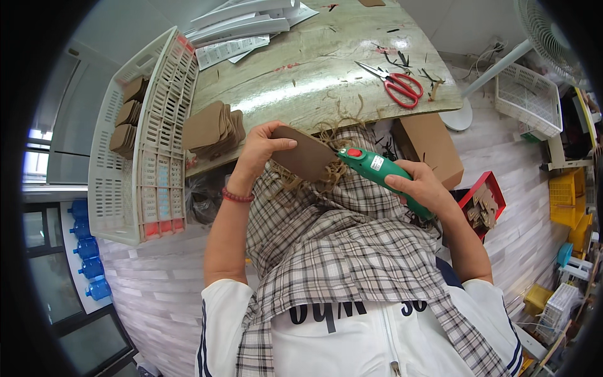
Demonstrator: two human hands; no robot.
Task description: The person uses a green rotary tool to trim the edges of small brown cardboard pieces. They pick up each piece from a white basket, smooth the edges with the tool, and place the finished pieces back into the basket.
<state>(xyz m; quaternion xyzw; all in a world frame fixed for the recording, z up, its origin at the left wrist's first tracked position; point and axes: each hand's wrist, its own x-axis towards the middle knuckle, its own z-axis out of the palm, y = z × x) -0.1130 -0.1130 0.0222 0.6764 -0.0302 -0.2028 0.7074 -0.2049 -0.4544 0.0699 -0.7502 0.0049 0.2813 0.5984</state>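
Note:
My left hand (259, 149) grips a flat brown piece with rounded corners (303, 156) by its left end, above my lap. My right hand (421, 183) is wrapped round a green handheld power cutter (380, 168) with a red button. The cutter's head meets the right end of the brown piece; its blade is too small to make out. Thin tan trimmings (292, 181) hang round the piece and lie on my checked apron (339, 245). A stack of similar brown pieces (210, 129) stands on the table edge beside my left hand.
Red-handled scissors (402, 88) and dark scraps lie on the worktable (301, 78), with papers (245, 22) at its far left. On the left stands a white plastic crate (164, 138) holding brown stacks. Right of me are a cardboard box (430, 147), a red box of brown pieces (499, 188) and a fan (546, 38).

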